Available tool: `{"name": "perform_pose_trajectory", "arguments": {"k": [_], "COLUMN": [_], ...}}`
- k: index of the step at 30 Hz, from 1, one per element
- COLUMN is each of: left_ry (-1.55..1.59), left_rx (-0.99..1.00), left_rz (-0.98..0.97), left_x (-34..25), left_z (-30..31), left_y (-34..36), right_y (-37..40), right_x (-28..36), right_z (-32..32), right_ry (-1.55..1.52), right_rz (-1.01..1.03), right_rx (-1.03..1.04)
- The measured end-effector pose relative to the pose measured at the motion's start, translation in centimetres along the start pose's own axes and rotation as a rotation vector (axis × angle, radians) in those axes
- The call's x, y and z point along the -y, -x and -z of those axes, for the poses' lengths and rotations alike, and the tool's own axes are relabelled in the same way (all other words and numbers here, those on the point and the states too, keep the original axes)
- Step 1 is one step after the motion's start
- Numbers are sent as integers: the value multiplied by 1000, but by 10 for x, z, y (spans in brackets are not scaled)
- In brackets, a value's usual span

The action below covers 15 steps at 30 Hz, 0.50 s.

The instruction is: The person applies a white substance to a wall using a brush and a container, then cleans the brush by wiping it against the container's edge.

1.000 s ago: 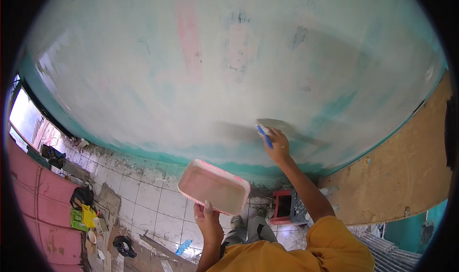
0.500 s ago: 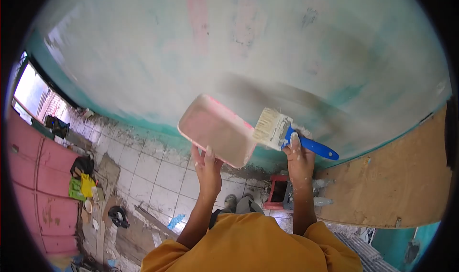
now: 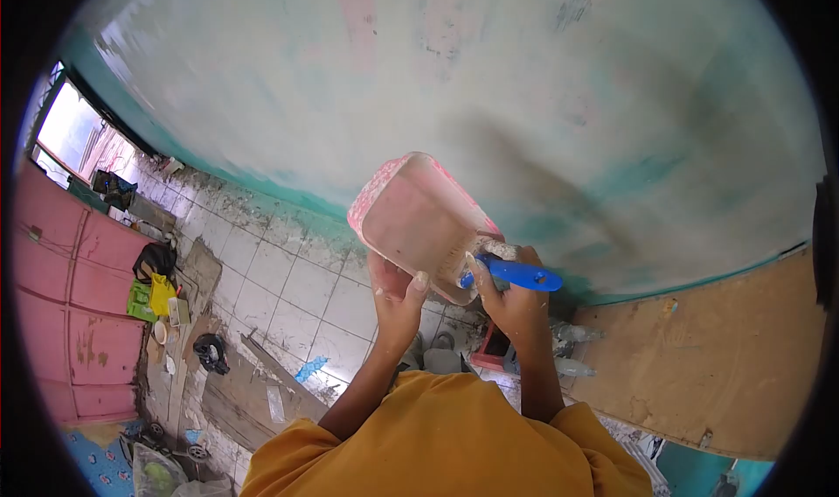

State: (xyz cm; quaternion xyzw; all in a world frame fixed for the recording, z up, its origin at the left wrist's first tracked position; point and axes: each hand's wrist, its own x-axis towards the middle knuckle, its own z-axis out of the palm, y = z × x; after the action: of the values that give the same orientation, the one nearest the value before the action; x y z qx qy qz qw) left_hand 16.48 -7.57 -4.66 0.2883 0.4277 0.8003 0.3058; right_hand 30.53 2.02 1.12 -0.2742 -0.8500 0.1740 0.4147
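Note:
My left hand (image 3: 398, 306) grips the near edge of a pink paint tray (image 3: 384, 187), thumb on the rim and fingers beneath. The tray is tilted, its inside coated with a pale layer. In my right hand (image 3: 514, 299) is a wide paintbrush with a blue handle (image 3: 524, 275). The brush's bristles are down inside the tray's right end, partly hidden by the hand. In front of both hands stands a wall (image 3: 384, 86) with patchy whitish paint over green, with pink and dark marks showing through.
A brown wooden board (image 3: 699, 348) stands at the right, beside clear plastic bottles (image 3: 577, 333) and a red stool (image 3: 491, 350). Dusty white tiles (image 3: 297, 298) cover the floor. Planks (image 3: 253, 392), bags (image 3: 161, 294) and a pink panel (image 3: 96, 278) are at the left.
The paintbrush has moved left and down, from beside the tray into its right end. The tray has shifted slightly right and tipped more.

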Motion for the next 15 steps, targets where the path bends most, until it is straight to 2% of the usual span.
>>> {"name": "perform_pose_trajectory", "arguments": {"k": [6,11,15], "left_ry": [-16,7,29], "left_rx": [-48,-145,-176], "left_rz": [-68,12,6], "left_x": [3,12,13], "left_z": [-7,3,9], "left_y": [3,2,-1], "right_y": [2,2,-1], "right_x": [-7,-11,-17], "right_z": [6,8,-2], "right_ry": [-83,-68,-89], "right_rz": [-34,-37,-20], "right_rx": [-50,-41,-29]}}
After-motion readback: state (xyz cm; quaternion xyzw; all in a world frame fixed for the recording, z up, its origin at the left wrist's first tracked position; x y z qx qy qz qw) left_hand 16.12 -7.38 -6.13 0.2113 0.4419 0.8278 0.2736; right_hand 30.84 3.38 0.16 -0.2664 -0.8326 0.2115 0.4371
